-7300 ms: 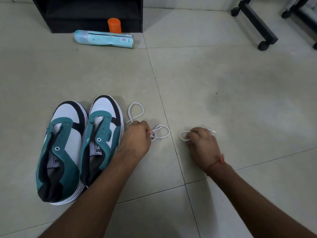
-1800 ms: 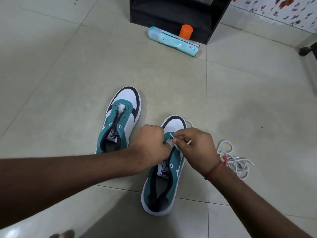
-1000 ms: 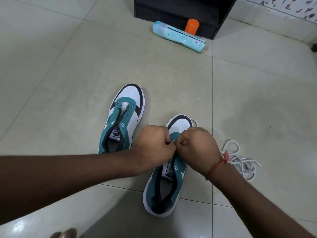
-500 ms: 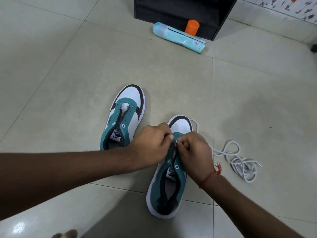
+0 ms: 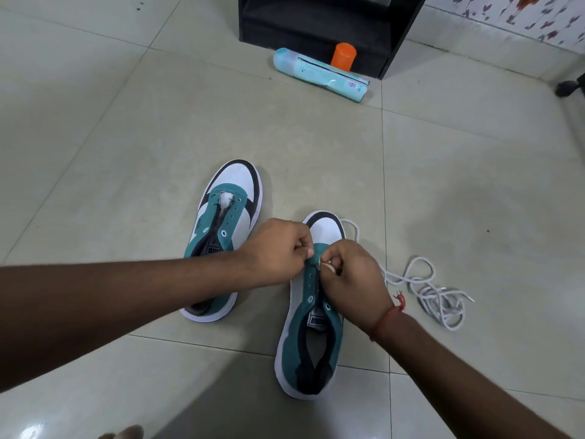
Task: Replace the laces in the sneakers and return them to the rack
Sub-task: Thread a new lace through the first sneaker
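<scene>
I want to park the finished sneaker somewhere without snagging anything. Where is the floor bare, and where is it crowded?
Bare floor lies left of the unlaced sneaker, and between both sneakers and the blue tube by the black rack. It is crowded right of the sneaker being laced, where the loose white lace lies tangled.
</scene>
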